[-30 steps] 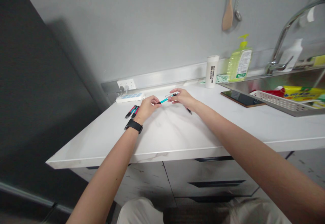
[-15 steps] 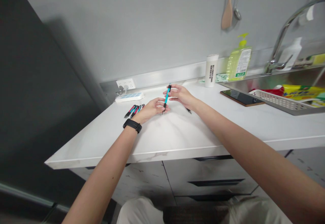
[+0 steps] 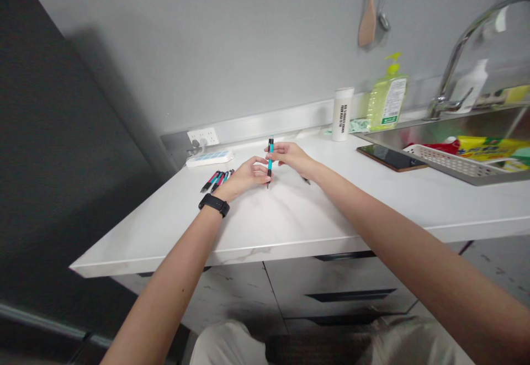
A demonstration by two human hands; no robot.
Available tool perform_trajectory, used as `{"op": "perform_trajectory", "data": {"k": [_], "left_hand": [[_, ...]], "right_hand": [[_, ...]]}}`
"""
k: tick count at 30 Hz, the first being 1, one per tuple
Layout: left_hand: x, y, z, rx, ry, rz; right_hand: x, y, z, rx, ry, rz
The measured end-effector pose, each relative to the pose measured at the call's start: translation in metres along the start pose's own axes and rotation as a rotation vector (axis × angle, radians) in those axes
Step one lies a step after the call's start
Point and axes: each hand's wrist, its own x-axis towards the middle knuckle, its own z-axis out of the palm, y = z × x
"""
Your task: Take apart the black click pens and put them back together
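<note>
A turquoise and black ballpoint pen (image 3: 270, 160) stands nearly upright above the counter, tip down, between my two hands. My right hand (image 3: 292, 156) pinches its upper half. Around the black grip lower down, my left hand (image 3: 252, 176) has its thumb and fingertips closed; a black watch band (image 3: 214, 205) is on that wrist. Several pens (image 3: 212, 181) in turquoise, red and black lie side by side left of my left hand. Under my right wrist, the dark tip of another pen (image 3: 306, 180) shows, the rest hidden.
A white power strip (image 3: 210, 158) lies by the wall socket (image 3: 202, 136). To the right are a white canister (image 3: 343, 115), a yellow-green soap bottle (image 3: 388, 100), a phone (image 3: 391, 158) and a sink with a perforated basket (image 3: 451, 164). The white counter's front edge (image 3: 269, 253) is near me.
The pen has turned from a slant to nearly upright, its top moving left. My right hand has shifted slightly left and its fingers have closed further on the pen.
</note>
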Motion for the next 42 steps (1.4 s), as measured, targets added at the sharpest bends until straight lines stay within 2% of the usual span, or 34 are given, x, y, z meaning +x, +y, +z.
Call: {"op": "perform_trajectory", "data": {"k": [3,7,10,12,16,20,24,29,32,34,39,42], "left_hand": [[0.001,0.000,0.000,0.018,-0.004,0.004],[0.001,0.000,0.000,0.019,-0.010,0.017],[0.002,-0.001,0.000,0.015,-0.013,0.019],[0.002,-0.002,-0.001,0.014,-0.019,0.021],[0.002,-0.003,-0.004,0.013,-0.004,0.026],[0.002,-0.004,-0.005,0.019,-0.016,0.013],[0.000,0.000,-0.003,0.042,0.000,0.012],[-0.002,0.005,0.000,0.044,0.004,-0.016],[-0.002,0.006,0.000,0.035,-0.038,-0.014],[-0.001,0.006,-0.001,0.013,-0.060,-0.031],[0.001,0.003,-0.004,-0.001,-0.027,-0.022],[0.000,0.003,-0.004,0.020,-0.009,0.005]], "right_hand": [[0.002,0.002,0.000,-0.024,0.045,-0.014],[0.003,0.005,0.001,0.025,-0.061,-0.026],[0.002,0.006,0.001,-0.088,-0.006,-0.007],[0.002,0.007,0.001,-0.088,0.005,0.022],[0.001,0.006,0.002,0.016,-0.157,-0.001],[0.000,0.004,0.003,-0.061,-0.089,-0.007],[-0.001,0.002,0.004,0.018,-0.168,-0.020],[-0.002,0.002,0.004,-0.046,-0.113,-0.018],[-0.002,0.003,0.004,-0.012,-0.222,-0.034],[0.000,0.005,0.004,-0.058,-0.251,-0.036],[0.002,0.008,0.006,-0.168,-0.125,0.029],[-0.001,0.004,0.006,-0.097,-0.138,0.041]]}}
